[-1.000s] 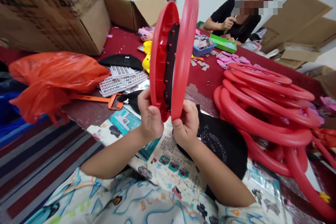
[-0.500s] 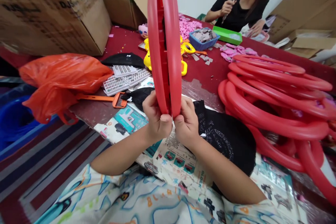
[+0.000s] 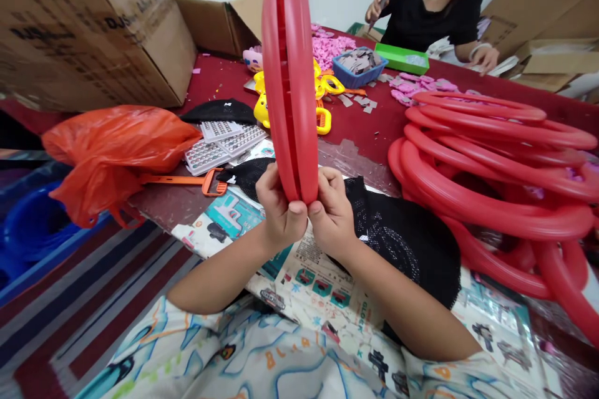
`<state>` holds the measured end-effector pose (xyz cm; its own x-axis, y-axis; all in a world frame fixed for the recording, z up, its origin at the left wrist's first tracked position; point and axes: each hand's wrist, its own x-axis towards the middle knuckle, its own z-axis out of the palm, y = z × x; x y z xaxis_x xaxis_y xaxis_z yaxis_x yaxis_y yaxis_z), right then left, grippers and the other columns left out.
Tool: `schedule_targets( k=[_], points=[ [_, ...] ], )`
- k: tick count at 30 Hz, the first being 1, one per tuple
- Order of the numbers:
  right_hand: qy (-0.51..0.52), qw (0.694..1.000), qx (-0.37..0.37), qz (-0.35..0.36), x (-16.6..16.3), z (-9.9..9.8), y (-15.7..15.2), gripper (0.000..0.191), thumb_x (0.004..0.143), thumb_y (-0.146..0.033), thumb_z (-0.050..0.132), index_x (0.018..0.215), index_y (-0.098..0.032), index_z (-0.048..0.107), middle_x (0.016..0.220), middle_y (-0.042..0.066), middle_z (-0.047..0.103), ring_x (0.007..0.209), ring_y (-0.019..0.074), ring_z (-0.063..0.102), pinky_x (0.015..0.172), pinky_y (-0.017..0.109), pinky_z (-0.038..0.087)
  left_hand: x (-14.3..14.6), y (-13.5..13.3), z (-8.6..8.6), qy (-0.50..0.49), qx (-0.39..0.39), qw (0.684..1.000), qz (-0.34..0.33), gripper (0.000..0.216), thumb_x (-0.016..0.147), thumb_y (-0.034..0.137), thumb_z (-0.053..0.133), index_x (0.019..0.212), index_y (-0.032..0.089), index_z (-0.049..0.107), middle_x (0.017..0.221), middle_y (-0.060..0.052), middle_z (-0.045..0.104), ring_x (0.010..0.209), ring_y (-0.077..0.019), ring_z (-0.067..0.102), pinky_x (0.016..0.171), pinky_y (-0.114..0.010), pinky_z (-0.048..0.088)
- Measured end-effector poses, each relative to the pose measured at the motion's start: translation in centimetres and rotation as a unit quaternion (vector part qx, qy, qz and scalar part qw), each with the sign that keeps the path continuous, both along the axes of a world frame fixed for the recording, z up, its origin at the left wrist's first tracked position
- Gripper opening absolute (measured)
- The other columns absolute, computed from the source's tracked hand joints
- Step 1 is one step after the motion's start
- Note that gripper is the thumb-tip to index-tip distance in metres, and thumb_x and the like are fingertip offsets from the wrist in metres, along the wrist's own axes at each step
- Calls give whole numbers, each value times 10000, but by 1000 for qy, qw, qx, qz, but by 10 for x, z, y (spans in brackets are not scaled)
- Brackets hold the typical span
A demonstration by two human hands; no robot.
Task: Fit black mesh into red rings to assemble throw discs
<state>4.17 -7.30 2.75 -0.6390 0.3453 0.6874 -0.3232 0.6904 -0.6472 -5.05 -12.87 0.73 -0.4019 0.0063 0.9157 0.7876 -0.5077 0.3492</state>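
Two red plastic ring halves (image 3: 299, 87) stand upright, seen edge-on, in front of me. They nearly meet, with a narrow slit between them showing small inner ribs. My left hand (image 3: 283, 209) grips the bottom of the left half, its thumb on the lower edge. Around the bottom of the right half, my right hand (image 3: 332, 209) is closed, its thumb beside the other thumb. Beneath my hands lie black mesh fabric (image 3: 402, 243) and a printed cardboard sheet (image 3: 309, 255).
Red rings (image 3: 491, 199) are heaped at right. An orange bag (image 3: 116, 149), an orange strap-like piece (image 3: 182, 181) and button-cell trays (image 3: 224, 140) lie left. Yellow toy parts (image 3: 322, 118), a blue basket (image 3: 358, 78) and a green tray (image 3: 400, 59) sit farther back. A co-worker (image 3: 421, 12) sits opposite.
The gap between the two red halves has narrowed, most clearly near the bottom. Across the table, the co-worker's hand with a long tool has moved left, and their other hand has moved right.
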Motion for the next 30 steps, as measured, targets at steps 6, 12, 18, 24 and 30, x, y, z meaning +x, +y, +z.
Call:
schedule_targets(
  k=[6,12,18,24,30],
  points=[
    [-10,1000,6,-6,0,-4,1,591,980,-643,386,1417,-288,566,1080,80,542,1020,209,551,941,403,531,-2,-2,1,4,4,1000,8,449,997,483,475,1343,198,451,938,-38,527,710,-132,535,639,-275,492],
    [8,1000,-3,7,1,-3,-1,557,991,-606,404,1449,-317,535,1085,68,526,1016,199,534,949,384,516,-1,-1,-2,10,17,1000,-3,471,1003,462,476,1398,208,451,960,-37,527,737,-144,521,650,-291,473],
    [5,1000,-8,12,2,-3,0,570,985,-615,408,1459,-321,528,1090,67,531,1015,200,540,946,377,521,-2,-1,-1,18,5,1000,-18,457,1017,457,444,1403,213,440,968,-26,500,716,-128,496,641,-276,459],
    [0,1000,-15,0,3,-6,1,553,987,-589,430,1465,-326,520,1123,76,534,1047,206,548,970,389,520,0,1,-3,17,-25,1000,-8,478,1023,501,388,1408,218,415,986,-42,498,821,-154,513,724,-284,487],
    [-5,1000,-1,-22,4,-7,4,550,982,-594,440,1434,-303,554,1114,77,551,1040,211,569,945,392,537,2,0,-4,-27,-42,999,-21,434,992,460,451,1368,244,444,1051,-56,528,896,-174,567,791,-315,523]
  ],
)
